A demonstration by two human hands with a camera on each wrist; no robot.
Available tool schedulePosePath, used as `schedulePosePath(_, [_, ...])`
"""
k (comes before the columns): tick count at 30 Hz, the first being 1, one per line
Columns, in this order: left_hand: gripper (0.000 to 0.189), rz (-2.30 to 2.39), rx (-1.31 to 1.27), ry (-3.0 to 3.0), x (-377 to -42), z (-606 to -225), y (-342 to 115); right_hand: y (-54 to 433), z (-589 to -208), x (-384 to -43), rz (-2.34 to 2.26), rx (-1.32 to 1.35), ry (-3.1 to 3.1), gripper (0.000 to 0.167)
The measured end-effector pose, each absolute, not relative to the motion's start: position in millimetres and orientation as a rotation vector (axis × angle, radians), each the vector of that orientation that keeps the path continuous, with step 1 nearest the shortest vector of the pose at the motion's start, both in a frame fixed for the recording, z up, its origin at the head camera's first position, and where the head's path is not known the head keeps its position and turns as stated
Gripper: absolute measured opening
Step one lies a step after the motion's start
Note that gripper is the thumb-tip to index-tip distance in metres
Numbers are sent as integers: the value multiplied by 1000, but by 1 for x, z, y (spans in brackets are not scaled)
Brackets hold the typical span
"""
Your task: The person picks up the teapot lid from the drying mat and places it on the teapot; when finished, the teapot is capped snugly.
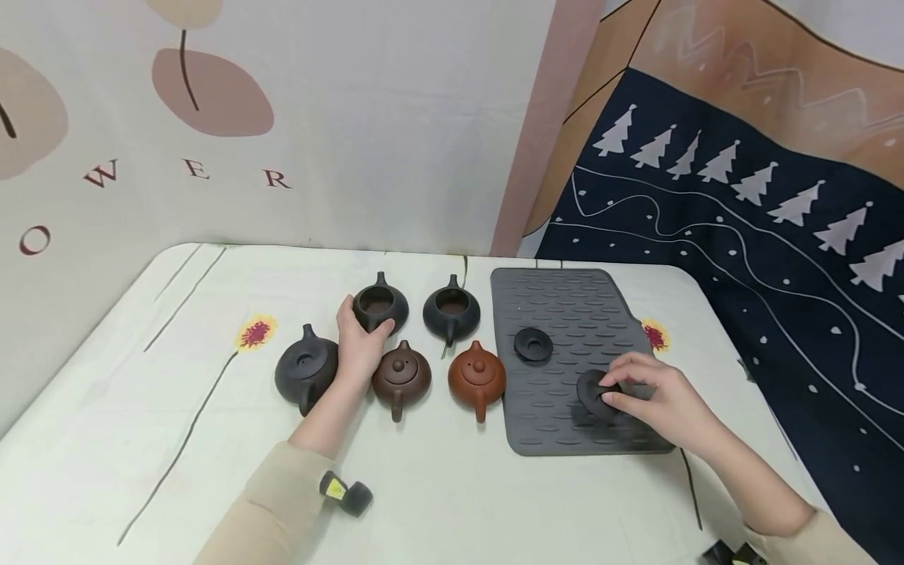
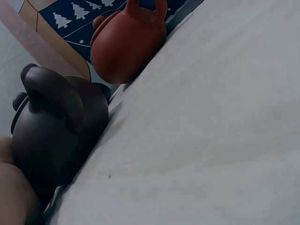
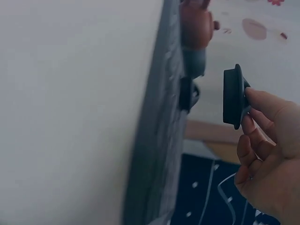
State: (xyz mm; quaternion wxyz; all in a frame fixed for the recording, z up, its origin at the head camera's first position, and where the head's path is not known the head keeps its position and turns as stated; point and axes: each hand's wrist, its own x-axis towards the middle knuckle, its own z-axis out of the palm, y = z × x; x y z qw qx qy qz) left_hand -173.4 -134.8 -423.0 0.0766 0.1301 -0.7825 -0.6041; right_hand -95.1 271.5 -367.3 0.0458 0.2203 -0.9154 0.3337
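R grip (image 1: 653, 396) pinches lid (image 1: 588, 392) over mat (image 1: 551, 430), inside edges; 2nd lid (image 1: 533, 345) apart.

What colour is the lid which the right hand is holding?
The lid is black; the right wrist view shows it best.

white tablecloth (image 1: 466, 502), printed flowers (image 1: 256, 334); pale backdrop (image 1: 402, 133), red letters (image 1: 196, 169); navy cloth (image 1: 812, 357), white trees (image 1: 719, 162).

Black teapot (image 1: 392, 309), black lid (image 1: 590, 394), brown teapot (image 1: 400, 386), brick-red teapot (image 1: 476, 388), grey dash-patterned mat (image 1: 547, 433)
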Motion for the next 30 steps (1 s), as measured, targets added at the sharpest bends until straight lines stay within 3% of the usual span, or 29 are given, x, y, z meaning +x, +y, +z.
schedulePosePath(30, [85,-1846,406,-2315,-172,-424,-134,162,-299,-144,1326,888,-2543,11])
